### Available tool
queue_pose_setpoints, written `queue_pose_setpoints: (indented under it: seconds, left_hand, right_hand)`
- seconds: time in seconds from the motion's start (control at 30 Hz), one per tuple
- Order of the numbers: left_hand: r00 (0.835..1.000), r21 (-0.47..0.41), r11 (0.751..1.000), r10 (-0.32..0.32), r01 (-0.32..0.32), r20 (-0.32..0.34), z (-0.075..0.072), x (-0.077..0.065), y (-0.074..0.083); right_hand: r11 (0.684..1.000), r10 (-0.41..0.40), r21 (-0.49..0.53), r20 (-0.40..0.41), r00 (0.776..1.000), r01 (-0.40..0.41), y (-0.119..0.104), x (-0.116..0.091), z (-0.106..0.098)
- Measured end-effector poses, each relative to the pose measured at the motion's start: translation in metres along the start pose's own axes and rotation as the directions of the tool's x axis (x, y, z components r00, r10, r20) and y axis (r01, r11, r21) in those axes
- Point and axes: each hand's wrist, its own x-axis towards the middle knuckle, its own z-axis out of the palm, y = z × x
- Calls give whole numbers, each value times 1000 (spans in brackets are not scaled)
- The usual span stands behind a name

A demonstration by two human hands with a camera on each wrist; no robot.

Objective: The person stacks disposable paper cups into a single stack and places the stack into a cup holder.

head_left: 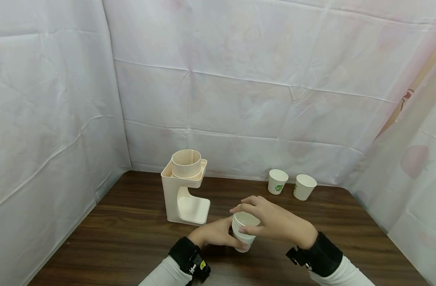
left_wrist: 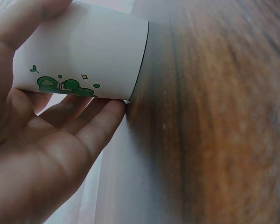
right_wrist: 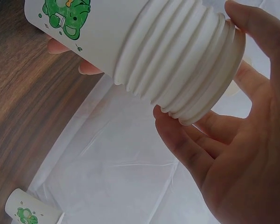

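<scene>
A stack of white paper cups [head_left: 245, 218] stands upright on the table, mouths upward. Around its lower part, my left hand [head_left: 216, 232] grips the stack from the left, with the little finger low by the tabletop. In the left wrist view, the bottom cup [left_wrist: 93, 51] shows a green print and sits against the wood. My right hand [head_left: 271, 220] reaches over from the right and holds the topmost rims between thumb and fingers. The right wrist view shows several nested rims [right_wrist: 177, 60] within that grasp, and a green cartoon animal on the lowest cup.
Left of the stack is a cream-coloured stand [head_left: 173, 198] with a round cup-like holder [head_left: 186, 163] on top and a flat base plate. Two single paper cups, one [head_left: 277, 182] beside another [head_left: 304, 187], stand at the back right. White cloth [head_left: 239, 99] encloses the table [head_left: 132, 226].
</scene>
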Motion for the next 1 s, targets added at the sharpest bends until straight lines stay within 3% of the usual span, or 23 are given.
queue_pose_setpoints:
  seconds: [0.33,0.63,0.77,1.0]
  left_hand:
    - [1000,-8,1000,11,-11,11,0,1,0]
    - [1000,-45,999,2,-2,1,0,-1,3]
    - [1000,-30,999,13,-13,-8,0,0,2]
    - [1000,-38,999,-29,29,-10,-1,0,1]
  right_hand:
    - [1000,10,1,8,1000,-10,1,-3,0]
    - [999,-43,-19,-52,998,42,7,-10,-2]
    - [1000,-16,-13,-49,999,15,11,-16,-3]
    - [998,56,7,-21,998,-56,19,-26,-10]
